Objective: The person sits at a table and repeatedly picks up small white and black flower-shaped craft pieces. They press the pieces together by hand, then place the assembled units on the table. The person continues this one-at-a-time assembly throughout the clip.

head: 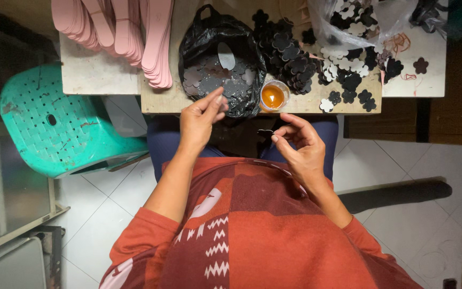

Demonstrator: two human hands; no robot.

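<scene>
My left hand (201,119) hovers at the near edge of a black plastic bag (199,40) of grey flower-shaped cut-outs (212,80), thumb and forefinger pinched together; whether a piece is between them is too small to tell. My right hand (298,144) is over my lap, thumb and forefinger pinching a small dark flower-shaped piece (266,132). A small clear cup of orange glue-like liquid (273,96) stands at the table edge between the two hands.
A pile of black and white flower cut-outs (343,64) covers the wooden tabletop (159,99), with a clear plastic bag (356,21) of more. Pink sole-shaped sheets (129,32) are stacked at the left. A green plastic stool (54,123) stands left on white tiles.
</scene>
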